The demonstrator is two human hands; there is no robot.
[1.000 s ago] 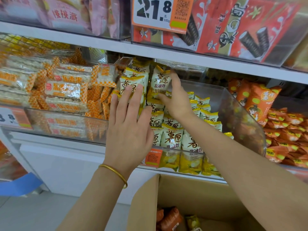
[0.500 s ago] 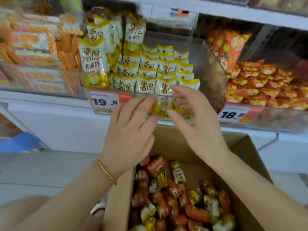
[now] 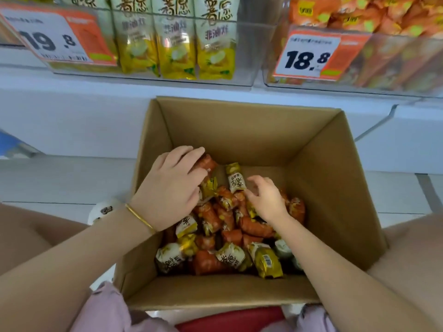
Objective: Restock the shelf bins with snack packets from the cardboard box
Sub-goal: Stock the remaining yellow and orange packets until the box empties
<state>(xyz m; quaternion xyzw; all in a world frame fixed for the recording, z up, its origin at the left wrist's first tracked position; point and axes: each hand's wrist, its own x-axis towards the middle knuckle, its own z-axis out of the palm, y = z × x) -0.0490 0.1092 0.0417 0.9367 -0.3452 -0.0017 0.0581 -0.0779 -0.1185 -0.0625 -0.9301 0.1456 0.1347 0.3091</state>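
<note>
**Restocking, partly done in our judgement.** The yellow-packet bin (image 3: 247,56) and the orange-packet bin (image 3: 395,65) on the shelf (image 3: 119,85) stood well filled. The cardboard box (image 3: 239,130) below them held a mixed heap of snack packets (image 3: 223,236) across its floor. The 2 hands were down inside the box. The left hand (image 3: 167,188) lay toward the far-left corner, fingers curled over an orange packet (image 3: 208,164). The right hand (image 3: 266,200) hovered mid-heap, fingers apart and bent, holding nothing we could see, just beside a yellow-and-white packet (image 3: 236,179).
</note>
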